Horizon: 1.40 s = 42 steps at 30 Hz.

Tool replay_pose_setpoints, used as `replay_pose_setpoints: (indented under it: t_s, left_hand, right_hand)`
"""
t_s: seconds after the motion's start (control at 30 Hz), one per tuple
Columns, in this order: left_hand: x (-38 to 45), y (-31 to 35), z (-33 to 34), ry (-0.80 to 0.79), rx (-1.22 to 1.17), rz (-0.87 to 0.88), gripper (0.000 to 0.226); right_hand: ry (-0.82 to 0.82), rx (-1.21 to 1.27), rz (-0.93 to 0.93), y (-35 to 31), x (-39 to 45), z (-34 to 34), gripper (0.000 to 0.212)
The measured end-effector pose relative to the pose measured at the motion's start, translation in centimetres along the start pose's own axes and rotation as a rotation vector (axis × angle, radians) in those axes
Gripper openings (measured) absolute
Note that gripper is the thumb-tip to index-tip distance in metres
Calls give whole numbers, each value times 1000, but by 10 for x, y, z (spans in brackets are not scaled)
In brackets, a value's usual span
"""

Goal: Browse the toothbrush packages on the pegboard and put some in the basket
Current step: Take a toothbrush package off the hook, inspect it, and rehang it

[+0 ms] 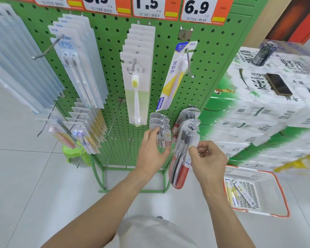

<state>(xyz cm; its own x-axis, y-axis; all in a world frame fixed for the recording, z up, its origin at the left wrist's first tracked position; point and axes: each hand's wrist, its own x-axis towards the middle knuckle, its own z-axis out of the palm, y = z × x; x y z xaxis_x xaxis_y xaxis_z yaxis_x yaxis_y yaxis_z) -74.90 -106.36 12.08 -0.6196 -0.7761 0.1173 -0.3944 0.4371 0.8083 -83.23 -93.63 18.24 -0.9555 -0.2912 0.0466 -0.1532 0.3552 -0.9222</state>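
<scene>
A green pegboard [111,42] carries rows of toothbrush packages on metal hooks. My left hand [151,151] grips a clear blister pack [162,135] hanging low on the board. My right hand [208,158] pinches the edge of a red-based toothbrush package [181,156] with dark brushes, which still hangs at the lower right hook. A white basket with an orange rim [283,196] sits on the floor at the right and holds a few toothbrush packages [238,192]. A yellow-brush package [137,93] hangs in the middle of the board.
Stacked white and green cartons [268,111] stand right of the board, with a dark can [263,54] and a phone [278,85] on top. A green stool [73,153] sits behind the board's left foot. Price tags [200,9] line the top. The floor is pale tile.
</scene>
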Motion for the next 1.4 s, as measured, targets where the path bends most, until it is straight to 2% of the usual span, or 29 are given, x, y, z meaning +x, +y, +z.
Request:
replay_pose_setpoints:
  t_s: [0.17,0.37,0.47,0.53,0.6,0.7,0.83,0.93,1.13,1.3,1.4]
  left_hand:
    - [-6,4,-10,4,8,-7,73]
    - [-27,34,-38,254,-187,155,34]
    - [-25,49,-52,190,-235,138,29]
    - [-25,57,-59,79,-333,39,33]
    - [-25,63,-64,1,-535,-73,26]
    - [-23,58,-71,0,-645,-178,16]
    - [-23,43,-79,-80,-654,-301,14]
    - [-24,38,-88,-88,-669,-325,20]
    - [-25,31,-104,-151,-542,-235,23]
    - [-37,23,-102,-138,-414,-126,16]
    - [-48,22,-100,-142,-406,-73,29]
  right_hand:
    - [-19,57,10,1,3,1,13]
    - [-55,231,9,-6,2,-2,17]
    - [-126,292,21,-11,0,-4,18]
    - [-219,321,35,-16,-2,-3,19]
    - [-328,324,58,-20,-7,-2,20]
    - [-452,281,75,-21,-13,2,28]
    - [-496,281,38,-20,-18,8,31]
    - [-496,303,-20,-24,-21,15,28]
    - [-533,347,-69,-26,-22,26,22]
    - [-542,240,-89,-18,-27,28,22]
    - [-526,203,-114,-13,-31,26,10]
